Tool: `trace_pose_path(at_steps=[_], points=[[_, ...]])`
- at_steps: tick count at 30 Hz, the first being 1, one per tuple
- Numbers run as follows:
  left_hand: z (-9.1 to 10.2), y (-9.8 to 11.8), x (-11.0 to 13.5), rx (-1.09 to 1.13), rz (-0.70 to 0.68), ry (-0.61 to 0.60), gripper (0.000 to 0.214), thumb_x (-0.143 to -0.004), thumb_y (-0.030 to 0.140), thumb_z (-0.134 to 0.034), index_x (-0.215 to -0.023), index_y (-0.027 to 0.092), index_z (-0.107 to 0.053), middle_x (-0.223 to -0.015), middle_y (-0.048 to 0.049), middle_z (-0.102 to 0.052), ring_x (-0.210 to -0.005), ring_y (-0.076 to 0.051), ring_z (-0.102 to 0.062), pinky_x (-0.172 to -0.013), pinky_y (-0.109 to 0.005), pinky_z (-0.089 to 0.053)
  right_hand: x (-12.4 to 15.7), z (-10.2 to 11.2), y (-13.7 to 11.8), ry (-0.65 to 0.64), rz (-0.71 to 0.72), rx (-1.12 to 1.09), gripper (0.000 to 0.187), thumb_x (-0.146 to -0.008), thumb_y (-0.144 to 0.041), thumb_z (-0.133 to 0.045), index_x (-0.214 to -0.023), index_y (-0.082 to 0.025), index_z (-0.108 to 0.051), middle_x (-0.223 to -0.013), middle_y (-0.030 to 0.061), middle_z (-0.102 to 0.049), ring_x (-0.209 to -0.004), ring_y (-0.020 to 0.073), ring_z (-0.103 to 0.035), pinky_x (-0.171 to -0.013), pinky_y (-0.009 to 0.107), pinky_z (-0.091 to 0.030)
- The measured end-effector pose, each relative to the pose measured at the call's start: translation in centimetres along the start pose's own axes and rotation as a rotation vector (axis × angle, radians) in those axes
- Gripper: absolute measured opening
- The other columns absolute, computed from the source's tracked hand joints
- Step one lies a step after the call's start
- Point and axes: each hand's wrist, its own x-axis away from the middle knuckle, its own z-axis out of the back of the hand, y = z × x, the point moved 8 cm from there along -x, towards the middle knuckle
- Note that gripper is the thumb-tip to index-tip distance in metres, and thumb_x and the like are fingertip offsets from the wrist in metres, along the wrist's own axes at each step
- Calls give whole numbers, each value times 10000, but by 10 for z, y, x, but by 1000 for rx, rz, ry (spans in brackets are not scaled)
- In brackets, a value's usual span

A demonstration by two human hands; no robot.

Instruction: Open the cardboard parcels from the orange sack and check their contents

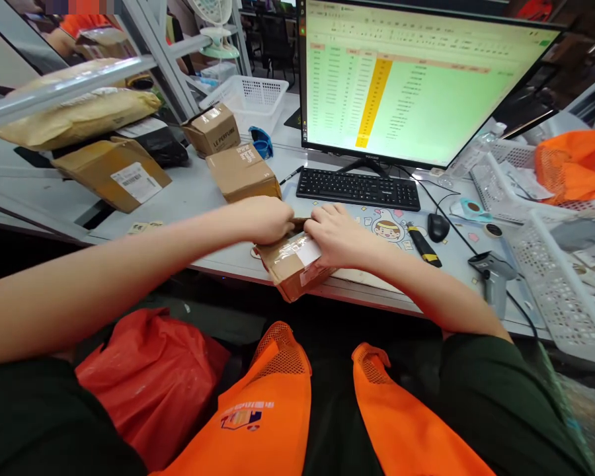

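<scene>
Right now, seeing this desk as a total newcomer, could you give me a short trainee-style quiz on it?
1. True or false: the left hand and the right hand both touch the taped cardboard box at the edge of the desk.
2. What lies to the right of the keyboard? A) mouse B) cup C) phone
3. Fill in: the monitor shows a green ____.
Key: 1 true; 2 A; 3 spreadsheet.
</scene>
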Motion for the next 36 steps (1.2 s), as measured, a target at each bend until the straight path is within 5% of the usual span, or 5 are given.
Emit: trace_pose_path(at_steps=[10,14,20,24,36], points=[[-52,-23,-4,633,-61,-476,698,-849,775,-409,-952,247,-853,-768,-138,-762,-780,-314,-734,-760,-472,-603,102,-32,-56,664,85,118,440,-1126,-383,-490,-714,-238,-542,-720,36,-604,-687,203,-454,-704,395,-294],[-56,-39,-9,565,-15,-525,725,-840,802,-464,-1056,224,-844,-897,-136,-792,-922,-327,-750,-861,-467,-611,97,-32,-55,515,118,78,251,-1100,-265,-551,-865,-219,-625,-842,41,-676,-773,201,-506,-744,387,-327],[33,-12,24,165,-149,210,703,-912,706,-601,-1429,239,-694,-1355,-128,-730,-1307,-371,-652,-1171,-523,-477,45,-2,-21,328,216,46,234,-1117,-211,-486,-931,-205,-627,-825,36,-654,-787,203,-522,-741,371,-303],[1,28,61,212,-392,237,630,-1096,630,-295,-1348,242,-721,-1405,-105,-713,-1339,-307,-628,-1214,-478,-429,16,4,-5,253,240,-26,56,-1042,-231,-626,-1031,-180,-646,-935,64,-711,-884,219,-596,-774,354,-315],[-25,-29,38,591,-10,634,612,-1070,615,-299,-819,203,-677,-985,-108,-650,-978,-280,-619,-965,-470,-500,2,-3,-2,387,-25,94,264,-1079,-272,-532,-843,-204,-632,-861,85,-719,-845,245,-583,-800,390,-303]])
